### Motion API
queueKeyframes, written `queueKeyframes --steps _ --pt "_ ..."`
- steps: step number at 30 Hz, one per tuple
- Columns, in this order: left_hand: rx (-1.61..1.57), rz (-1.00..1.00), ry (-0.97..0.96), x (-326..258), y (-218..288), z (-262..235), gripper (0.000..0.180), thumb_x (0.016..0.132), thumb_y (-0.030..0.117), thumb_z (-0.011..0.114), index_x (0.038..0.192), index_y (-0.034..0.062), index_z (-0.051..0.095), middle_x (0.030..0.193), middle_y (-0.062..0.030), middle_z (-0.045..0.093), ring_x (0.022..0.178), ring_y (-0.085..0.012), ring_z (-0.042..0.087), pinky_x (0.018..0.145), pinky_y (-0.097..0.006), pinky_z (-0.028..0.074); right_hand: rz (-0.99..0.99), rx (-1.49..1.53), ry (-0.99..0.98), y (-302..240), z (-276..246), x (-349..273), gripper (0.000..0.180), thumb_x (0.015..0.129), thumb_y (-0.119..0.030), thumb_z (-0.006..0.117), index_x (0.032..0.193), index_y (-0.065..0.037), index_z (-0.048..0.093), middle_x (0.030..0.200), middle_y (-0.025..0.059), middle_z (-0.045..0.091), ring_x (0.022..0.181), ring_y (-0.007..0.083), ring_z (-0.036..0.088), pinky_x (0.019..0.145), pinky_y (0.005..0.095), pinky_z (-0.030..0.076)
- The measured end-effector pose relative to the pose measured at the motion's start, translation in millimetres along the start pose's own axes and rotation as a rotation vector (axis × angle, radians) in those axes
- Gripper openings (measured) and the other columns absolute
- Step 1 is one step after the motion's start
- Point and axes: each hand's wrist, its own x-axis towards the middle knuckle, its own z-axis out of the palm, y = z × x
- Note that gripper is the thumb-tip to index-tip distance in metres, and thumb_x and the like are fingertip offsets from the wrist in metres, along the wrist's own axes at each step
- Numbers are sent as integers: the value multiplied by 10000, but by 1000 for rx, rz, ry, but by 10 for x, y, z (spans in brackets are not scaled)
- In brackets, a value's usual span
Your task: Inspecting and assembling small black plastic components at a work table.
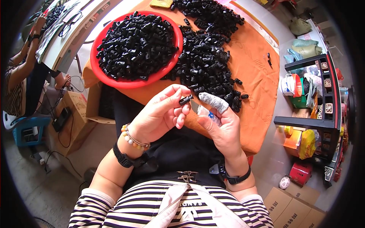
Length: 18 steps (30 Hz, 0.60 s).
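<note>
My left hand (161, 114) pinches a small black plastic part (186, 100) between thumb and fingers, over my lap. My right hand (220, 125) sits just to its right, with a grey fabric cot on the fingertip closest to the part; its palm cups something pale with a blue bit, unclear what. Beyond both hands lies a heap of the same black plastic parts (205, 60) on an orange cloth (251, 60). A round red tray (175, 30) full of such parts stands at the left of the cloth.
Another person's arm (23, 60) is at a table on the far left. Cardboard boxes (76, 114) and a blue stool (26, 129) stand at the left. A black shelf unit (323, 121) with assorted goods is at the right, more boxes (292, 209) below it.
</note>
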Motion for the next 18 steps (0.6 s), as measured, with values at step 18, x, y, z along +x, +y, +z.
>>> queueKeyframes --steps 18 --pt "26 19 -51 29 -37 -25 261 947 248 447 1162 100 462 733 35 504 632 -41 503 567 -206 440 17 -92 -33 79 32 54 306 813 -16 629 1111 15 564 910 28 620 794 37 548 688 179 453"
